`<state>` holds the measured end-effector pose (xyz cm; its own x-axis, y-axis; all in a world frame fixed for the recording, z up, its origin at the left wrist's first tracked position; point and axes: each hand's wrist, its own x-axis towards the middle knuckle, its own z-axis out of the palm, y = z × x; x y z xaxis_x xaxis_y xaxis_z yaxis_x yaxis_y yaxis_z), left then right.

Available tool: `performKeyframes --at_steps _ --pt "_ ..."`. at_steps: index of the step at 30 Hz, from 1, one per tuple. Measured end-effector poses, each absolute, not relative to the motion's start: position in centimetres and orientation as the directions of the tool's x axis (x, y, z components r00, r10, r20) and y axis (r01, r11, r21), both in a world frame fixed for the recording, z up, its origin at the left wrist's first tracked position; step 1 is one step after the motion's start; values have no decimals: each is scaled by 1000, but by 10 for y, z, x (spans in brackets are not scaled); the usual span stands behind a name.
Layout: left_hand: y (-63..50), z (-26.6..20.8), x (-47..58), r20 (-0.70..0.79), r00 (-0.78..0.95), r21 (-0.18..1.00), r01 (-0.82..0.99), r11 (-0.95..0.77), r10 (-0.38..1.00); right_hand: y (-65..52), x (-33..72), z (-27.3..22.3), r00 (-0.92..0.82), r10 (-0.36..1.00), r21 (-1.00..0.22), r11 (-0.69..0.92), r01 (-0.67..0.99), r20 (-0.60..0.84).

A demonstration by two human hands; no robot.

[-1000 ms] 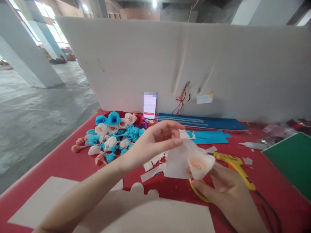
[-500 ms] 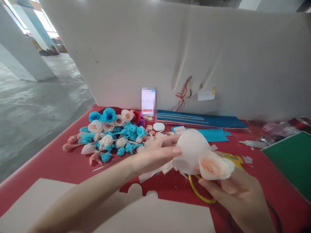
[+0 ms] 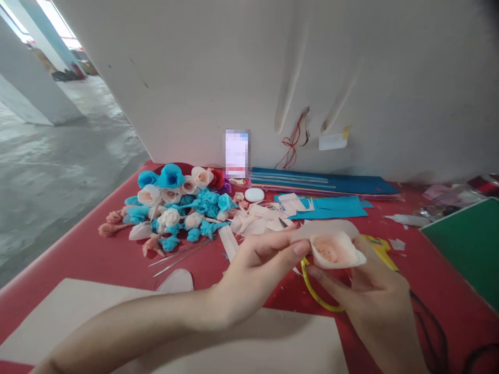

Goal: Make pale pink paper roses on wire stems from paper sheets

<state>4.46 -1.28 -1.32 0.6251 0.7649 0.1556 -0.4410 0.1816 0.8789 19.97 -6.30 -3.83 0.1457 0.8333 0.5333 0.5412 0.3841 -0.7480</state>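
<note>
A pale peach paper rose is held up by my right hand, whose fingers close round its base from below. Behind the bloom lies a thin whitish paper petal, seen nearly edge-on. My left hand pinches the petal's left edge between thumb and forefinger, close beside the rose. Below the rose, part of a yellow ring-shaped handle shows on the red table. My right hand hides the rose's underside and part of a yellow tool.
Blue, white and pink paper flowers are heaped at the left, near thin wires. Paper scraps, blue sheets and a phone lie or stand further back. A green board is at the right, and pale sheets lie in front.
The petal has gone from standing upright, broad side showing, to lying back behind the rose. My left hand has moved down and closed into a pinch. The rose has risen slightly in view.
</note>
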Motion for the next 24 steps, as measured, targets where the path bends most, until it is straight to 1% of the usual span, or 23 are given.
performKeyframes --at_steps 3,8,13,17,20,24 --pt "-15 -14 44 176 629 886 -437 158 757 -64 201 -39 141 845 -750 366 551 515" --pt "-17 -14 44 168 640 923 -368 108 750 -65 200 -38 127 841 -739 377 559 525" --pt "-18 -17 46 122 635 933 -335 130 763 -66 197 -35 180 869 -791 310 528 461" --pt "-18 -22 45 75 637 950 -280 140 767 -66 196 -36 150 872 -800 342 492 465" --pt "-17 -25 46 78 615 956 -270 117 784 -67 196 -36 185 868 -802 317 506 460" --pt "-16 -25 48 84 574 961 -264 88 814 -67 197 -36 146 890 -797 302 522 433"
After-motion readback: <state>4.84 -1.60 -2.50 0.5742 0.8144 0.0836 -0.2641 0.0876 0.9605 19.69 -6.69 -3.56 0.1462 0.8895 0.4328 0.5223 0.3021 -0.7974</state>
